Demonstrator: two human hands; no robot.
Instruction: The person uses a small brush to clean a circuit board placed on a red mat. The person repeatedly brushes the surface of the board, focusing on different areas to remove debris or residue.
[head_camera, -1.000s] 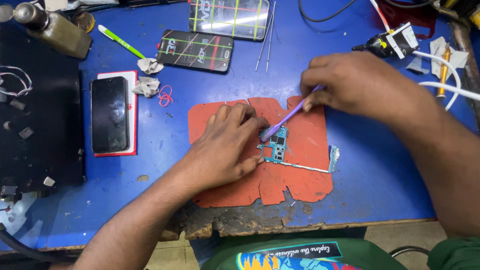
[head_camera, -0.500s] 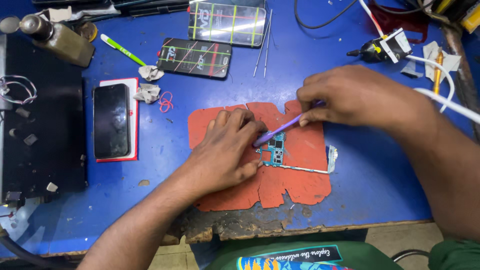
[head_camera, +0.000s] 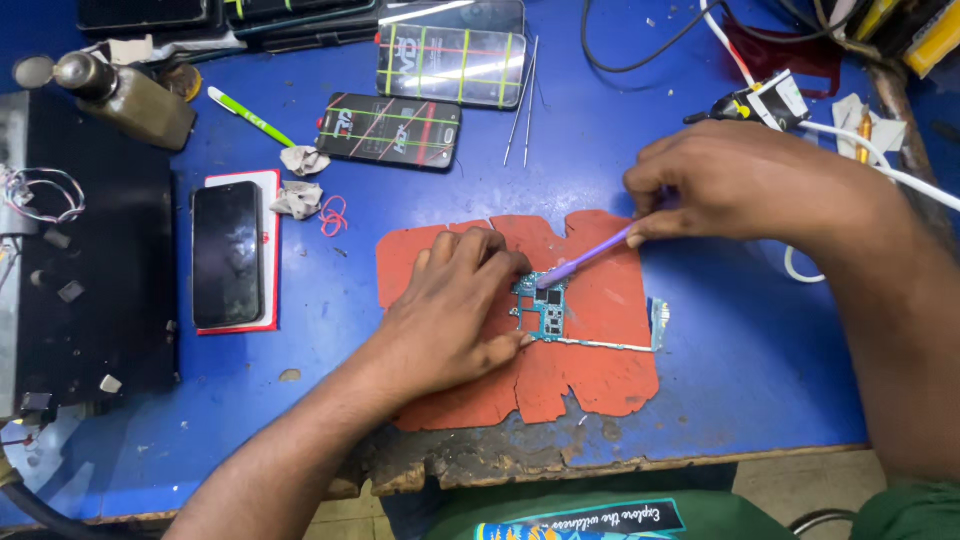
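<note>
A small green circuit board (head_camera: 543, 312) lies near the middle of a ragged orange mat (head_camera: 600, 350), which sits on the near-centre part of the blue bench (head_camera: 740, 380). A thin strip (head_camera: 610, 345) runs from the board's near edge to the right, ending at a small silvery piece at the mat's right edge.

The left hand (head_camera: 455, 315) lies flat on the mat, fingers pressed against the board's left side and thumb at its near edge, pinning it in place. The right hand (head_camera: 735, 185) is closed around a purple brush (head_camera: 585, 260), gripped at its right end; the brush slants down to the left and its tip touches the far edge of the board.

To the left, well apart from the mat, a black phone (head_camera: 227, 255) rests face up on a red and white card. Crumpled tissue (head_camera: 298, 198) and a red rubber band (head_camera: 332, 215) lie just right of it. Farther off, two phones with striped screens (head_camera: 390, 130) lie flat, tweezers (head_camera: 522, 100) beside them. A green and white pen (head_camera: 250, 117) and a brass-coloured bottle (head_camera: 125, 95) occupy the far left. White cables (head_camera: 850, 140) cross the far right.
</note>
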